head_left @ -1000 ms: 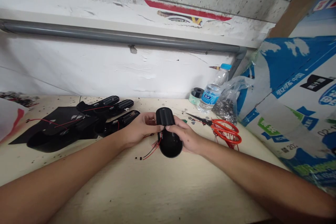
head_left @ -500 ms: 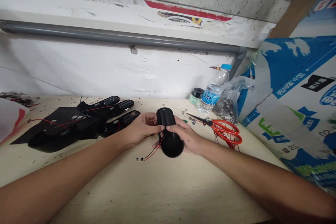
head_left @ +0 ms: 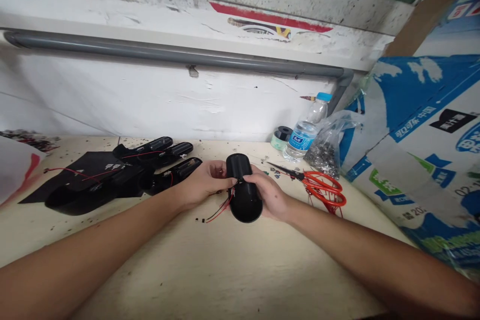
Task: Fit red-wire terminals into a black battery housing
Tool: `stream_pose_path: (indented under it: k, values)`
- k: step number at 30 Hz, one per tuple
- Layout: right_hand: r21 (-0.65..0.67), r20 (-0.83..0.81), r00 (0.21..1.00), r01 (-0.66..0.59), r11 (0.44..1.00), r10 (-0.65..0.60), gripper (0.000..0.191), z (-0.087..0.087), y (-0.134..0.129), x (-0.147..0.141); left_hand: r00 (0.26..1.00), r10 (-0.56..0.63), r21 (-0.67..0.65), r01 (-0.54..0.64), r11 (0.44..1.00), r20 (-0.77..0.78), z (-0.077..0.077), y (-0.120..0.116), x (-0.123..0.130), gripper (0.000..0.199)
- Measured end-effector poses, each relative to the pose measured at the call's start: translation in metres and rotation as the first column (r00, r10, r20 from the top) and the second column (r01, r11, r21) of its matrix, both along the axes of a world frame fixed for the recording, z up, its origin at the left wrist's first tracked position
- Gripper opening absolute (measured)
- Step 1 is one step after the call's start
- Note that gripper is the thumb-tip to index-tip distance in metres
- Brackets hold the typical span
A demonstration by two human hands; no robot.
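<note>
Between my two hands is a black plastic housing (head_left: 245, 202), long and rounded at both ends, with a ribbed upper part and a hollow lower part. My left hand (head_left: 210, 180) grips its left side, the thumb pressed near the middle. On the right side, my right hand (head_left: 268, 191) is closed around it, thumb on the front edge; its other fingers are mostly hidden behind. A red and a black wire (head_left: 221, 210) hang from the housing's left side and end in a small connector (head_left: 200, 220).
Several similar black housings (head_left: 82, 197) with red wires lie at left on a black sheet (head_left: 33, 190). Orange-handled scissors (head_left: 322, 187), a water bottle (head_left: 302, 135), a round tub (head_left: 281, 139) and a bag of small metal parts (head_left: 324, 152) stand right. A printed carton (head_left: 423, 160) borders the table.
My right thumb has shifted slightly right, away from the left thumb. The housing stays in both hands and the wire ends have swung up a little.
</note>
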State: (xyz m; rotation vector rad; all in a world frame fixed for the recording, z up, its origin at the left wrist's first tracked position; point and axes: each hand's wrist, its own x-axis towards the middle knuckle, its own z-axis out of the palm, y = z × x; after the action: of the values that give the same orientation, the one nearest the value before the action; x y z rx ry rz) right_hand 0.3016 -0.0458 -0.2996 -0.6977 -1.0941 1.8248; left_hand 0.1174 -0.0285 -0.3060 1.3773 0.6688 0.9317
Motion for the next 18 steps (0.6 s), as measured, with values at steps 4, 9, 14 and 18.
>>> stream_pose_path:
  k: [4,9,14,18]
  values:
    - [-0.019,-0.017,1.000,-0.024,1.000,0.023,0.025,0.0006,-0.0010,0.0003,1.000,-0.004,-0.019,0.004,1.000,0.006,0.0032,-0.0010,0.0021,0.026]
    - [-0.035,-0.005,0.999,-0.036,0.999,0.036,0.028,0.0021,-0.0036,0.0012,1.000,0.007,-0.022,-0.007,1.000,0.006,0.0070,-0.0022,0.0041,0.027]
    - [-0.009,0.058,0.998,0.004,1.000,-0.003,0.032,0.0035,-0.0050,0.0011,1.000,0.027,-0.020,-0.027,0.999,-0.013,0.0065,-0.0023,0.0037,0.027]
    - [0.005,0.109,0.994,0.017,1.000,-0.017,0.034,0.0047,-0.0036,0.0011,0.999,0.031,-0.014,-0.031,0.999,-0.016,0.0062,-0.0026,0.0035,0.028]
